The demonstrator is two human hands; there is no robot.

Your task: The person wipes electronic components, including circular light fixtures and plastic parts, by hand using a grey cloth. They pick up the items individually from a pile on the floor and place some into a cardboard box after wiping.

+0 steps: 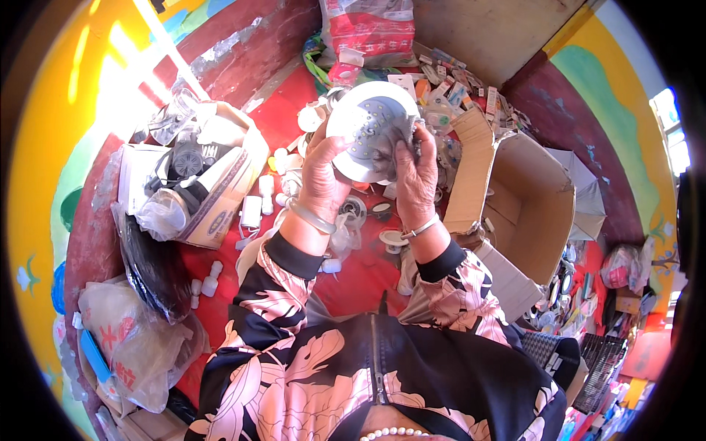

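A round white LED downlight (354, 117), its face dotted with small lamps, is held up in front of me. My left hand (323, 170) grips its left rim, the thumb lying over the front edge. My right hand (417, 176) is closed on a crumpled grey cloth (390, 147), pressed against the lower right of the lamp's face. The cloth and fingers cover that part of the face. Below the hands, small white lamp parts and a clear plastic bag (344, 239) lie on a red sheet (353, 283).
An open cardboard box (540, 176) stands at right; another cardboard box (220, 202) at left holds fans and plastic-wrapped parts. Small packages (460, 84) are heaped at the back beside a large red-and-white bag (371, 33). A black plastic bag (151, 253) and translucent bag (140, 342) lie at left.
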